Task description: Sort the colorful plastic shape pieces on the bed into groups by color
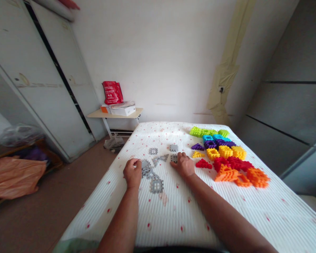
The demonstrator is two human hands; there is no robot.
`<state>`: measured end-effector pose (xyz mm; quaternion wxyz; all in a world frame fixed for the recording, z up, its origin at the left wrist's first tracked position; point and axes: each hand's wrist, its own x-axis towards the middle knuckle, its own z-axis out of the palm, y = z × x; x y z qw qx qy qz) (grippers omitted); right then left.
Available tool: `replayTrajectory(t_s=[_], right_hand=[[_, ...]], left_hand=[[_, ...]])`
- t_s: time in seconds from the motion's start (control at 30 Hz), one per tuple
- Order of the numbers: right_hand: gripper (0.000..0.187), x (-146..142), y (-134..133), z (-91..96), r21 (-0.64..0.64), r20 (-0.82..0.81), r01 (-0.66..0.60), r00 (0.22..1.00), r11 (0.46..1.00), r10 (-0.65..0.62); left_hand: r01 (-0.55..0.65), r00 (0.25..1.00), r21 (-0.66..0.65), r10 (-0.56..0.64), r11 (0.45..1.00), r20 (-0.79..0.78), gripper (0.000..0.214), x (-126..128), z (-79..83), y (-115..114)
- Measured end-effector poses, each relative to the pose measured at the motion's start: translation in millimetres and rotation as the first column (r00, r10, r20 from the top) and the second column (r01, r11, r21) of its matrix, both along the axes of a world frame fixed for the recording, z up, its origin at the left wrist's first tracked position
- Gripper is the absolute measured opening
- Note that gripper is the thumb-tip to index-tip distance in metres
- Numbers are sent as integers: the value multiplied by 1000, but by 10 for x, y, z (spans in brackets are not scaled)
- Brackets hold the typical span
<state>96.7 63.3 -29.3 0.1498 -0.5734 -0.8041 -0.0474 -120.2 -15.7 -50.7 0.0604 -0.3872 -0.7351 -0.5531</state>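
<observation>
Grey interlocking plastic building pieces lie loosely on the white bed cover (158, 225). My right hand (184, 165) has its thumb and fingers around a grey window-shaped piece (173, 158), partly covered by the hand. To the left, my left hand (133, 173) is closed with its fingers curled, beside a heap of grey pieces (146, 169); whatever it may hold is hidden. Closest to me is a grey window piece (157, 186). Grey triangular pieces (160, 159) lie between my hands. Farther back are another window piece (153, 151) and a solid grey square (174, 147).
Rows of coloured pieces sit on the right: lime green (204, 131), light blue (208, 138), purple (210, 144), yellow (225, 151), red (237, 162) and orange (257, 177). Beyond the bed's far left corner, a small table (97, 113) carries a red bag (112, 92) and a white box (123, 110).
</observation>
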Motion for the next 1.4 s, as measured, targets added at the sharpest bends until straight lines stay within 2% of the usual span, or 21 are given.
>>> replayTrajectory(t_s=[0.17, 0.27, 0.37, 0.43, 0.53, 0.73, 0.87, 1.03, 1.13, 1.23, 1.4], right_hand=[[37, 22, -2, 21, 91, -27, -18, 999, 996, 20], [26, 26, -28, 58, 185, -43, -140, 988, 973, 150], [16, 7, -62, 66, 263, -37, -295, 948, 919, 315], [16, -11, -83, 56, 295, -27, -363, 921, 884, 387], [21, -28, -105, 44, 295, -19, -410, 901, 863, 434], [27, -24, -124, 54, 235, -46, -435, 888, 869, 457], [29, -24, -124, 44, 240, -47, -438, 886, 866, 461], [30, -24, -116, 28, 253, -47, -460, 873, 851, 486], [30, -27, -116, 27, 246, -57, -466, 868, 850, 493], [31, -32, -127, 34, 221, -71, -483, 859, 847, 508], [25, -47, -175, 49, 180, -165, -525, 818, 832, 552]], left_hand=[[-25, 1000, -49, 25, 998, 3, 22, -1, 5, -2], [-45, 999, -103, 45, 994, 5, 23, -10, 4, -10], [-47, 999, -175, 47, 983, -4, 24, -24, -10, -8], [-36, 999, -219, 34, 975, -16, 25, -28, -25, 0], [-30, 997, -273, 10, 961, -74, 24, -24, -51, 14], [-31, 973, -304, -41, 952, -229, 18, -9, -87, 9], [-51, 981, -272, -2, 961, -191, 18, -4, -50, -14], [8, 999, -129, -3, 992, 44, 11, 3, -4, -28], [72, 973, 33, -78, 997, 216, 18, 11, 6, -30], [154, 923, 168, -202, 974, 328, 24, 35, 25, -41], [271, 856, 223, -340, 936, 389, 25, 118, 91, -74]])
